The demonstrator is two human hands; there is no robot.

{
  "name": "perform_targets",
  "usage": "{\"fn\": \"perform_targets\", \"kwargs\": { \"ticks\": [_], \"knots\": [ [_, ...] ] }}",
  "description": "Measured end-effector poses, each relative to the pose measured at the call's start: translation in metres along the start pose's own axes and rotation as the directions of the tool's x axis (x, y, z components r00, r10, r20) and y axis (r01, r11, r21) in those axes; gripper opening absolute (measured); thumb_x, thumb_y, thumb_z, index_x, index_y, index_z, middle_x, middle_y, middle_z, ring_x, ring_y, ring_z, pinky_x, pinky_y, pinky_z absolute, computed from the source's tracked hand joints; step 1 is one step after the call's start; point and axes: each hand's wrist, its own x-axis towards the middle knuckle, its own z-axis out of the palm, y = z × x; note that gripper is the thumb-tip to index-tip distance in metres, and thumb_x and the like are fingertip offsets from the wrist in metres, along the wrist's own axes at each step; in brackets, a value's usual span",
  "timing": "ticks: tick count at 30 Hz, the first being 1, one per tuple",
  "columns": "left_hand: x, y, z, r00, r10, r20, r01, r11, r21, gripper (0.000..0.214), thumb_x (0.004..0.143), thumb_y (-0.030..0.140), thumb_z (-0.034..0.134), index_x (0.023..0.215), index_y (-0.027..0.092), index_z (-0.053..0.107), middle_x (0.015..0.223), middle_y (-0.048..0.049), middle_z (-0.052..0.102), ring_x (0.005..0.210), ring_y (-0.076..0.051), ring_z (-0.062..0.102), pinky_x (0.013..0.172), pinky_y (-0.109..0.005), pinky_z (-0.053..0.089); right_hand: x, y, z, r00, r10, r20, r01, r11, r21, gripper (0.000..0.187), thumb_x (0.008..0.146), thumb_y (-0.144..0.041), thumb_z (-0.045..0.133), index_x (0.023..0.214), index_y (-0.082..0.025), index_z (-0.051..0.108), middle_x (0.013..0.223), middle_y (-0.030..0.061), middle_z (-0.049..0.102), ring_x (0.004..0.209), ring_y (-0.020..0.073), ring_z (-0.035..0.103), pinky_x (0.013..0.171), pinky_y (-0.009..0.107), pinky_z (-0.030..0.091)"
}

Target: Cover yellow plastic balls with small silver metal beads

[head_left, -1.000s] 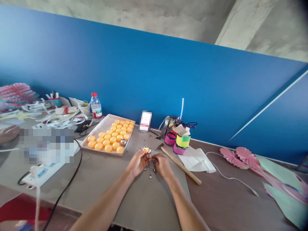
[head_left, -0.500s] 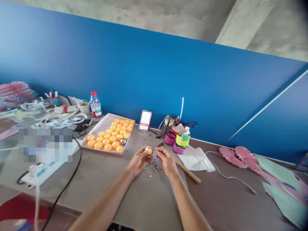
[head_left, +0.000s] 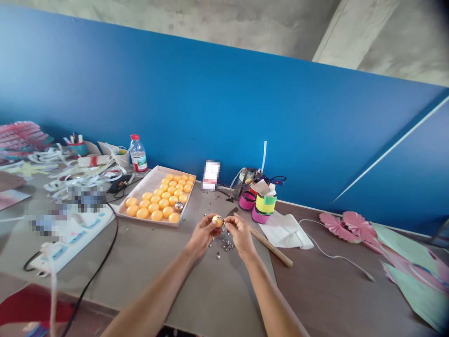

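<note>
My left hand (head_left: 200, 236) grips an orange ping-pong ball (head_left: 218, 221) in its fingertips, with small silver studs showing on the ball's surface. Close against the ball's right side, my right hand (head_left: 241, 236) is closed in a pinch. Whatever lies between those fingertips is too small to make out. Loose shiny silver studs (head_left: 227, 244) lie scattered on the desk under and between the hands. To the left, a shallow pale tray (head_left: 147, 180) bears many orange ping-pong balls (head_left: 154, 207) and one ball covered in silver (head_left: 178, 206).
A wooden-handled hammer (head_left: 273, 248) lies right of my right hand. Beyond it stand pink and yellow containers (head_left: 265, 204) beside white paper (head_left: 286, 230). A bottle (head_left: 139, 157), power strip (head_left: 77, 238) and black cable (head_left: 105, 252) are at left. A blue partition (head_left: 210, 103) closes the back.
My right fingertips have moved left, from slightly apart to right up against the ball. The ball has turned a little in my left hand.
</note>
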Motion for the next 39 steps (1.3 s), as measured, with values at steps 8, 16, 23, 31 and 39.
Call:
{"fn": "perform_targets", "kwargs": {
  "ticks": [8,16,23,31,39],
  "knots": [
    [0.001,-0.005,0.000,0.998,0.068,-0.017,-0.066,0.993,0.098,0.041,0.060,0.033,0.075,0.094,0.016,0.059,0.083,-0.0036,0.064,0.062,-0.011,0.057,0.062,-0.025,0.045,0.001,0.000,0.000,1.000,-0.005,0.021,0.007,0.996,-0.093,0.013,0.067,-0.030,0.054,0.071,-0.018,0.059,0.066,-0.0012,0.056,0.062,0.0131,0.048,0.058,0.024,0.037],
    [0.002,-0.007,-0.003,0.995,0.096,-0.011,-0.094,0.986,0.138,0.039,0.063,0.031,0.073,0.096,0.016,0.060,0.086,-0.0044,0.064,0.065,-0.012,0.058,0.064,-0.025,0.046,0.000,0.008,0.001,0.995,0.079,0.057,-0.080,0.997,0.010,0.014,0.068,-0.033,0.056,0.071,-0.019,0.058,0.058,-0.0033,0.050,0.054,0.0115,0.043,0.052,0.023,0.034],
    [0.003,-0.010,-0.007,0.985,0.172,0.002,-0.166,0.950,0.264,0.037,0.067,0.031,0.069,0.100,0.015,0.060,0.093,-0.0070,0.063,0.077,-0.015,0.059,0.069,-0.027,0.047,-0.001,0.012,0.004,0.974,0.182,0.135,-0.203,0.965,0.168,0.016,0.065,-0.035,0.059,0.071,-0.021,0.054,0.061,-0.0024,0.053,0.056,0.0131,0.050,0.057,0.026,0.041],
    [0.003,-0.010,-0.007,0.977,0.213,-0.004,-0.202,0.930,0.308,0.034,0.068,0.030,0.068,0.098,0.015,0.061,0.091,-0.0066,0.063,0.078,-0.016,0.058,0.070,-0.026,0.047,-0.004,0.005,0.005,0.952,0.238,0.193,-0.283,0.923,0.259,0.017,0.064,-0.035,0.061,0.069,-0.022,0.052,0.059,-0.0023,0.056,0.059,0.0160,0.056,0.060,0.029,0.043],
    [0.004,-0.013,-0.009,0.961,0.275,-0.026,-0.247,0.900,0.358,0.030,0.066,0.027,0.070,0.093,0.018,0.063,0.087,-0.0038,0.064,0.076,-0.015,0.058,0.069,-0.024,0.045,-0.004,0.011,0.008,0.966,0.221,0.133,-0.244,0.948,0.205,0.018,0.064,-0.036,0.059,0.069,-0.022,0.050,0.064,-0.0013,0.058,0.059,0.0155,0.056,0.055,0.028,0.043]
  ]
}}
